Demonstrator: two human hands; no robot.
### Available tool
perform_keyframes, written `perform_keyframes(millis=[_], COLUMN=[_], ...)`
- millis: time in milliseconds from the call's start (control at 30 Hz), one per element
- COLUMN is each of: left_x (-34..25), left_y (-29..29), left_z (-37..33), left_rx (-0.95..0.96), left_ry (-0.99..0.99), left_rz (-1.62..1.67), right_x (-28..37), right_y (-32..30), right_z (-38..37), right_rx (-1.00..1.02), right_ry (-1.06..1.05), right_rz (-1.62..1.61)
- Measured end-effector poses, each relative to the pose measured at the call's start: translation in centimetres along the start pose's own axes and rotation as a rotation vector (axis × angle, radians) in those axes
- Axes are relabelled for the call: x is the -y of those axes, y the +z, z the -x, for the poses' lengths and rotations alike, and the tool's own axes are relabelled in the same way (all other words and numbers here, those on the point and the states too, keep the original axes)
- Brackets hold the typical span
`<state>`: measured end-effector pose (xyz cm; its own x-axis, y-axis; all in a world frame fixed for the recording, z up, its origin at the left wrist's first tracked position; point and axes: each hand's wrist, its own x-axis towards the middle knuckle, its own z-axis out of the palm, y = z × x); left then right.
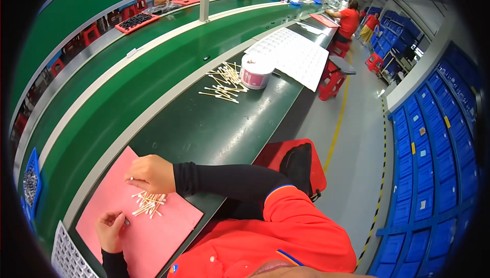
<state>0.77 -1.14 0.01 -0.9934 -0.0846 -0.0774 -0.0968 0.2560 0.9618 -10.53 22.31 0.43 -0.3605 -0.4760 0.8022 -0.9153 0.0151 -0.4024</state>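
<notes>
Small pile of cotton swabs [148, 204] lying on pink mat [168, 227], just below right hand [151, 174]. Right hand closed, pinching one swab. Left hand [110, 229] curled around small dark part. Swab best kept steady, part held still. White tub [256, 71] farther along bench, contents hidden; loose swabs [224, 83] scattered beside it.

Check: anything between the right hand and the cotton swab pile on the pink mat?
Nothing visible. The right hand sits directly above the cotton swab pile on the pink mat; the left hand is off to the side.
</notes>
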Motion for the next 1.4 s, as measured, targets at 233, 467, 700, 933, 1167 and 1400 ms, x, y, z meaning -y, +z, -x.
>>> perform_keyframes(millis=[233,467,700,933,1167,1400], left_x=[-0.7,-0.4,-0.2,0.0,0.3,0.0], left_y=[1.2,1.5,1.4,1.5,1.4,1.5], left_z=[1.2,1.2,1.1,0.9,0.9,0.9], left_rx=[0.04,0.002,-0.008,-0.018,-0.018,-0.018], left_ry=[-0.065,-0.102,-0.139,-0.116,-0.123,-0.134], left_rz=[0.215,0.277,0.281,0.228,0.23,0.225], right_x=[2.4,3.3,3.7,3.8,3.8,3.9], right_y=[3.3,3.9,3.9,4.0,4.3,4.4], right_z=[-0.1,0.4,1.2,1.2,1.6,1.5], right_rx=[0.111,0.192,0.287,0.298,0.332,0.302], right_ry=[0.035,0.083,0.024,0.028,0.037,0.084], right_rz=[-0.141,-0.246,-0.262,-0.256,-0.22,-0.238])
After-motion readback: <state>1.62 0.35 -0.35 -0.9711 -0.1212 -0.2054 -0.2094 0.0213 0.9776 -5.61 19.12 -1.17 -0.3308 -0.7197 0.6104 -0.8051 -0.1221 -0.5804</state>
